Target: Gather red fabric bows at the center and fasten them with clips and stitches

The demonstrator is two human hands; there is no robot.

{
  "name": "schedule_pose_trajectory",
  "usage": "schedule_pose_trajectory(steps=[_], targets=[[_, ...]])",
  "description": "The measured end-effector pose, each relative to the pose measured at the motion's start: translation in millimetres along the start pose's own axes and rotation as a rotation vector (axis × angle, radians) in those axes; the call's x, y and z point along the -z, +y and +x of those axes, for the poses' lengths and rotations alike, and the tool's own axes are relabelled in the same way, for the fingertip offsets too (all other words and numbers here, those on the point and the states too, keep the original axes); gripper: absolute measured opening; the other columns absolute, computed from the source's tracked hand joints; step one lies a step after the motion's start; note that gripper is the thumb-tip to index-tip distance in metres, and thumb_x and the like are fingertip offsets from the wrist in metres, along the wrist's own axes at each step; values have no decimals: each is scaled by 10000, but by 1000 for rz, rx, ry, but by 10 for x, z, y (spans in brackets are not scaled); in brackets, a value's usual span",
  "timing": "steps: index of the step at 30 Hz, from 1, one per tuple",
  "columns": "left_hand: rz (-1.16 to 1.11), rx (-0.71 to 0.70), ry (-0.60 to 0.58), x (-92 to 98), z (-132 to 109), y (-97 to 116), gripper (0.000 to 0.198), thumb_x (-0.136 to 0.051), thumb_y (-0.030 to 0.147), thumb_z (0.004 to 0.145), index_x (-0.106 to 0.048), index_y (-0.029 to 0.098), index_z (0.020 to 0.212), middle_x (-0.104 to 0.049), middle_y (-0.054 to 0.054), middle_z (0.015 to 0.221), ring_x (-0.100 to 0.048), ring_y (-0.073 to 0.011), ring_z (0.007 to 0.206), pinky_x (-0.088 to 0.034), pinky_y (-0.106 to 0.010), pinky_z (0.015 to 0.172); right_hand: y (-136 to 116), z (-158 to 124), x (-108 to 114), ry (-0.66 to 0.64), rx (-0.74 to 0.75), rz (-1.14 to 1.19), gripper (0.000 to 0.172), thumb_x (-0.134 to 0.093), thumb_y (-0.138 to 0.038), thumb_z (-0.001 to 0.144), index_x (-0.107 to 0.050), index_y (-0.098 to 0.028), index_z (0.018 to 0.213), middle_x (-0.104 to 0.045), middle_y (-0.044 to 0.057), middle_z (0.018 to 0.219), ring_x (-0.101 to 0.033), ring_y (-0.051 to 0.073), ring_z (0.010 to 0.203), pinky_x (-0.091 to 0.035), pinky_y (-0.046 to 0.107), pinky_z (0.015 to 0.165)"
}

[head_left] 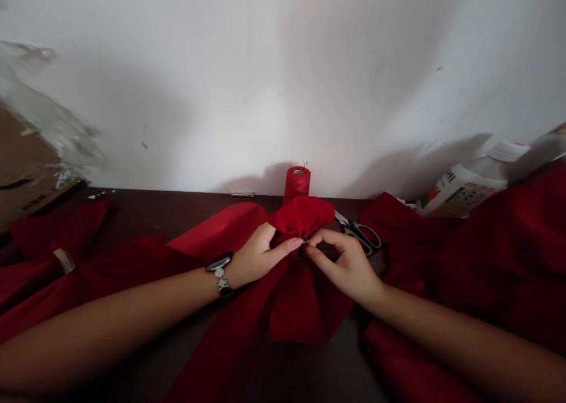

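Gathered red cloth forms a bow [283, 273] at the middle of the view, its pinched waist just below a puffed upper fold. My left hand [260, 255] grips the cloth at that waist, with a dark-and-silver bracelet [220, 273] on the wrist. My right hand [345, 261] comes in from the other side, its thumb and forefinger pinched on a small metal fastener [303, 243] in the gathered cloth. The fastener is tiny and partly hidden, so its exact kind is unclear.
Black-handled scissors [359, 233] lie just beyond my right hand. A red ribbon roll [297, 183] with pins stands against the white wall [283, 66]. Red cloth covers both sides of the dark table [132, 208]. A printed box [460, 192] and cardboard [24, 161] sit at the back corners.
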State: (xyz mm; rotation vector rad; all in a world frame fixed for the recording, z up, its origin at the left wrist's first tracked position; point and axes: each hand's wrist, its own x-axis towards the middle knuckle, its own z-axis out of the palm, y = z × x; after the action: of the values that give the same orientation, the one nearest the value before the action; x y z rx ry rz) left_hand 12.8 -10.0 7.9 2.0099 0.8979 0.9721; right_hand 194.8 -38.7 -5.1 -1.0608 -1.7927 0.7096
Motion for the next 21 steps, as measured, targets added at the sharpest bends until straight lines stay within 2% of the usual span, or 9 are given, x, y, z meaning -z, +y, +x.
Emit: schedule_pose_trajectory(steps=[7, 12, 21], targets=[[-35, 17, -26, 10, 8, -8, 212, -531, 309, 876, -615, 146, 981, -690, -53, 927, -627, -208, 927, -504, -305, 824, 20, -5, -22, 2, 4, 42, 95, -559, -148, 788, -583, -165, 698, -656, 18, 715, -590, 131, 659, -455, 210, 638], [-37, 21, 6, 1, -2, -33, 315, -554, 300, 865, -545, 151, 1142, -660, -79, 1091, -601, -219, 1036, -482, -326, 905, 18, -5, -15, -35, 3, 33, 99, -547, -147, 795, -576, -163, 702, -649, 16, 717, -578, 124, 655, -449, 208, 643], [3, 10, -26, 6, 8, -9, 255, -526, 296, 873, -577, 155, 1079, -678, -58, 1017, -618, -206, 968, -491, -317, 869, 15, 2, -10, -51, 4, 21, 103, -535, -135, 788, -566, -163, 694, -633, 7, 691, -566, 115, 636, -441, 196, 634]])
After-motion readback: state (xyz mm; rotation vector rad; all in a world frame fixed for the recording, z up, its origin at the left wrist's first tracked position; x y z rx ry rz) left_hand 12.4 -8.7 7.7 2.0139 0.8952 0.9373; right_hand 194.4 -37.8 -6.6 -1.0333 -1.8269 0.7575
